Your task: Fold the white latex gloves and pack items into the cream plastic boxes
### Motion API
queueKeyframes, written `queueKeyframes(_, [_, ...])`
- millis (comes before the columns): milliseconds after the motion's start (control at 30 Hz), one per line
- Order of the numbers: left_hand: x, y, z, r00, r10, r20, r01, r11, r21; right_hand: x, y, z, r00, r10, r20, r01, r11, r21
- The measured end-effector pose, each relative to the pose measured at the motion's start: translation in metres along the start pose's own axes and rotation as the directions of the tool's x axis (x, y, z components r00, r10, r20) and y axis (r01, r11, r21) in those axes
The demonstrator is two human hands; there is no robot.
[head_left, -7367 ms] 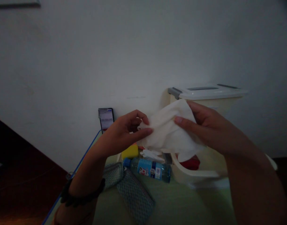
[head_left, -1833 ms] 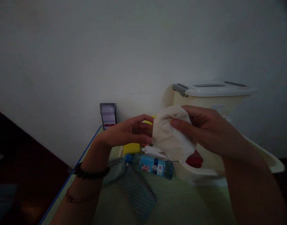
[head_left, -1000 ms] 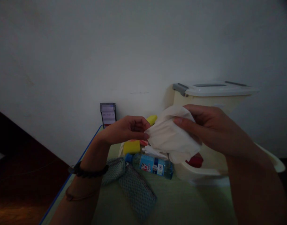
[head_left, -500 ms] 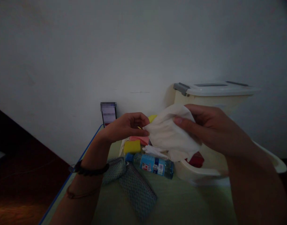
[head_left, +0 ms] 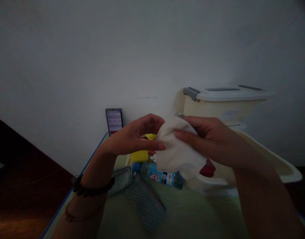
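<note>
Both my hands hold a cream-white cloth (head_left: 178, 152) in the air above a green-topped table (head_left: 192, 215). My right hand (head_left: 207, 141) grips the cloth's upper right side, thumb across its front. My left hand (head_left: 135, 136) pinches the cloth's left edge between thumb and fingers; a dark bracelet sits on that wrist. The cloth hangs bunched over a clear plastic bottle (head_left: 162, 176) with a blue label, lying on its side.
A cream basin (head_left: 274, 164) with something red (head_left: 207, 170) in it sits at right, below a lidded cream bin (head_left: 224, 99). A grey-blue mesh cloth (head_left: 142, 202), a yellow block (head_left: 139, 156) and a phone (head_left: 114, 121) leaning on the white wall lie left.
My hands have drawn closer together and the cloth is more bunched than half a second ago. My right hand has shifted left and slightly down.
</note>
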State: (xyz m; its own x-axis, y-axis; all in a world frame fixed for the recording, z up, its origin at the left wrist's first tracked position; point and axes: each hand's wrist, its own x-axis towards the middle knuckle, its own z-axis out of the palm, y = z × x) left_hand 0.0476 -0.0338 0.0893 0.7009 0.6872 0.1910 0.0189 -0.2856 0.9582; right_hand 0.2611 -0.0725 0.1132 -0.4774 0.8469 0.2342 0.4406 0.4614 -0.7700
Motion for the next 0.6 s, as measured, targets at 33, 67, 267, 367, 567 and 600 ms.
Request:
queueKeyframes(33, [-0.0002,0.0006,0.0005,1.0,-0.008,0.01,0.008,1.0,0.003,-0.0001,-0.0001,0.0001,1.0,0.006,-0.012,-0.006,1.0,-0.001])
queueKeyframes(67, [-0.0003,0.0009,0.0007,1.0,-0.018,0.016,0.017,1.0,0.008,-0.0003,-0.0001,0.0001,1.0,0.013,-0.024,-0.013,1.0,-0.001])
queueKeyframes(267, [-0.0009,0.002,0.002,0.998,-0.064,0.014,0.063,0.996,0.057,0.0004,0.0027,0.0018,0.995,0.051,-0.084,-0.05,0.999,0.008])
queueKeyframes(367, [-0.0013,0.0035,0.0024,0.997,-0.068,0.027,0.066,0.995,0.076,0.0018,0.0042,0.0034,0.991,0.052,-0.12,-0.055,0.998,-0.029])
queueKeyframes(567, [-0.0024,0.0082,0.0062,1.0,0.005,-0.017,-0.006,0.998,-0.065,0.0032,0.0046,0.0039,0.99,0.063,-0.129,-0.068,0.997,-0.037])
queueKeyframes(600, [-0.002,0.0087,0.007,0.999,0.03,-0.026,-0.032,0.997,-0.076,0.0033,0.0048,0.004,0.99,0.062,-0.128,-0.068,0.997,-0.045])
